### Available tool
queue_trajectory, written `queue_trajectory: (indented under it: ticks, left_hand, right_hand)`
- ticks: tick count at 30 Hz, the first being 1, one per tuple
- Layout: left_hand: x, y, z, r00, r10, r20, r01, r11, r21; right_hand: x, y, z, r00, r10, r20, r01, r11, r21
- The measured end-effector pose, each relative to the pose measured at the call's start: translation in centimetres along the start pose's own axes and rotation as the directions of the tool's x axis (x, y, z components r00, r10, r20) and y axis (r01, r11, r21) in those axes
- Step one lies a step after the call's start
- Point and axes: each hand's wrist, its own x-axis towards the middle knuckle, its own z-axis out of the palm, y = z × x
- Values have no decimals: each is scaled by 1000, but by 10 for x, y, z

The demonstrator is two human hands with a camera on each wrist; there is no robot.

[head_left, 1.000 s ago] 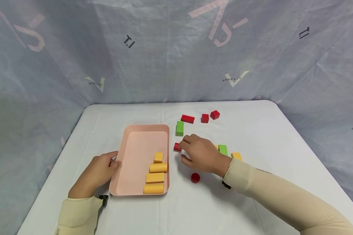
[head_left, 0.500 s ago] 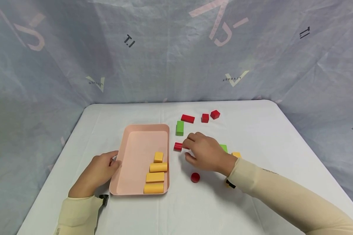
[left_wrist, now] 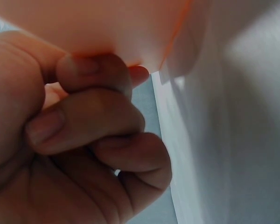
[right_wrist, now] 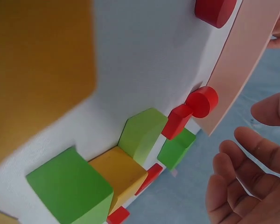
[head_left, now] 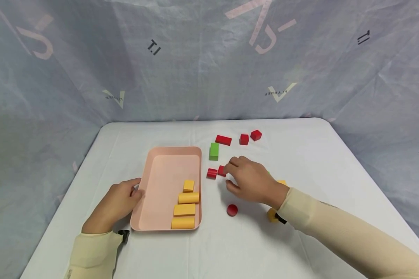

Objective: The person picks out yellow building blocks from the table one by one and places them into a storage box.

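My left hand (head_left: 116, 203) grips the left rim of a pink tray (head_left: 162, 170), thumb over the edge and the other fingers curled beneath it in the left wrist view. Along the tray's right side lie several yellow blocks (head_left: 184, 210). Over the table to the right of the tray hovers my right hand (head_left: 253, 181); the right wrist view shows its fingers loosely bent with nothing between them. A red cylinder (head_left: 212, 173) and a red block (head_left: 222, 171) lie just left of its fingertips. Below the hand stands a round red piece (head_left: 232, 210).
A green block (head_left: 214, 151), a red oblong block (head_left: 223, 140) and two red cubes (head_left: 244, 139) lie farther back. Green (right_wrist: 70, 186) and yellow blocks (right_wrist: 119, 172) sit under the right hand, mostly hidden from the head view. Another yellow block (head_left: 272, 215) lies by the right cuff.
My right hand has drawn back to the right from the red cylinder, uncovering it and the red block beside it. The left hand and tray stay put.
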Motion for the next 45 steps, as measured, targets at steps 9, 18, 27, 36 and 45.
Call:
queue_trajectory:
  ticks: [9, 18, 27, 36, 45]
  left_hand:
    - [1, -1, 0, 1000, 7, -4, -7, 1000, -1]
    - [1, -1, 0, 1000, 2, -1, -2, 1000, 1]
    - [1, 0, -1, 1000, -6, 8, 6, 1000, -2]
    - [1, -2, 1, 1000, 1, 2, -1, 1000, 2]
    - [1, 0, 1, 1000, -4, 10, 4, 1000, 3]
  right_hand:
    - [-7, 4, -5, 1000, 30, 8, -30, 999, -21]
    - [-17, 10, -5, 999, 40, 4, -40, 999, 11]
    - [-24, 15, -5, 997, 78, 14, -78, 997, 5]
    - [-32, 24, -3, 994, 102, 28, -102, 995, 3]
    - [-43, 34, -6, 992, 124, 29, -124, 992, 1]
